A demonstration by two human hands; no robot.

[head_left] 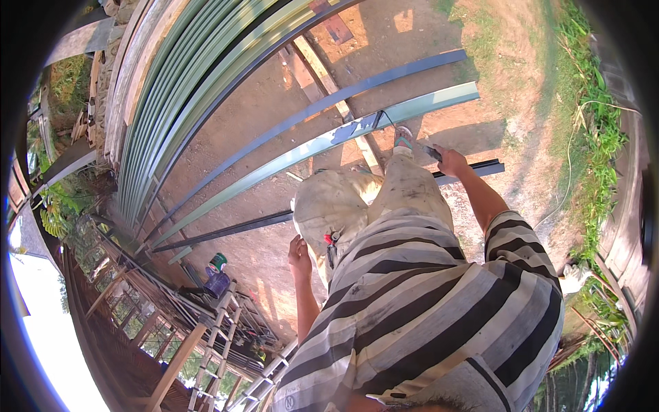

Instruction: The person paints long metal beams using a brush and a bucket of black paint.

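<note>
My right hand [451,162] is closed round a dark, flat tool [432,152] of a kind I cannot make out, to the right of my foot. Before me a long pale-green metal beam [302,152] lies across wooden supports, with a dark patch on its right part. A thin black piece [379,120] rests across that beam near my foot. Beside my left thigh hangs my left hand [299,259], fingers loosely bent and seemingly holding nothing. A dark beam [233,232] runs beneath my legs and shows again on the right.
A dark grey beam [336,101] lies farther off, beyond it many green beams [185,82] side by side. A wooden support [328,79] crosses underneath. Paint tins [217,275] and a ladder [221,343] stand at lower left. Grass [590,137] edges the right.
</note>
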